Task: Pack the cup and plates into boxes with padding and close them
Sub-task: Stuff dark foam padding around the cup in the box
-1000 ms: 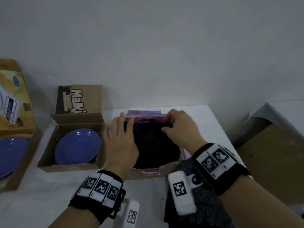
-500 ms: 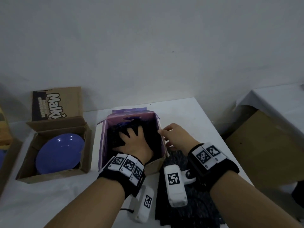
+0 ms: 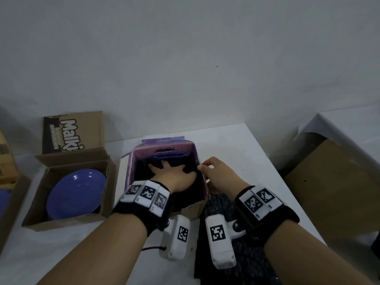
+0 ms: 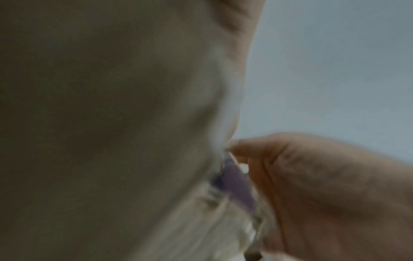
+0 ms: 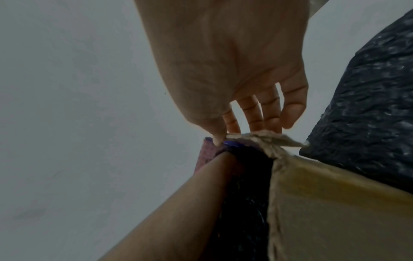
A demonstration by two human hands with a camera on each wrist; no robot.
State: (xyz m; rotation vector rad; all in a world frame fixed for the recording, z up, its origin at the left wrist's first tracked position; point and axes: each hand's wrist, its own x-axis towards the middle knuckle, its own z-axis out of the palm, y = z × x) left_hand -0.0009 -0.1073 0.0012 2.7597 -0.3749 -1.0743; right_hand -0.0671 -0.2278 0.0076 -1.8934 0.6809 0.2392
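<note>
An open purple box [image 3: 164, 154] stands mid-table, lined with black padding [image 3: 141, 171]. My left hand [image 3: 170, 173] is down inside it, fingers spread flat, pressing the padding onto the bottom. My right hand [image 3: 205, 171] holds the box's right wall at the rim, thumb on the inner side and fingers outside; the right wrist view shows the right hand [image 5: 245, 130] at the torn rim above the padding [image 5: 245, 194]. A blue plate [image 3: 76, 192] lies in an open brown box [image 3: 67, 220] to the left. No cup is in view. The left wrist view is blurred.
A stack of black padding sheets [image 3: 242, 260] lies on the white table [image 3: 236, 145] under my right wrist. Another box [image 3: 12, 198] with a blue plate [image 3: 4, 202] sits at the far left edge. A brown cardboard piece [image 3: 333, 192] stands off the table's right side.
The padding sheet that lay across the box's top has gone down inside under my left hand. My right hand has left the sheet and taken the right wall.
</note>
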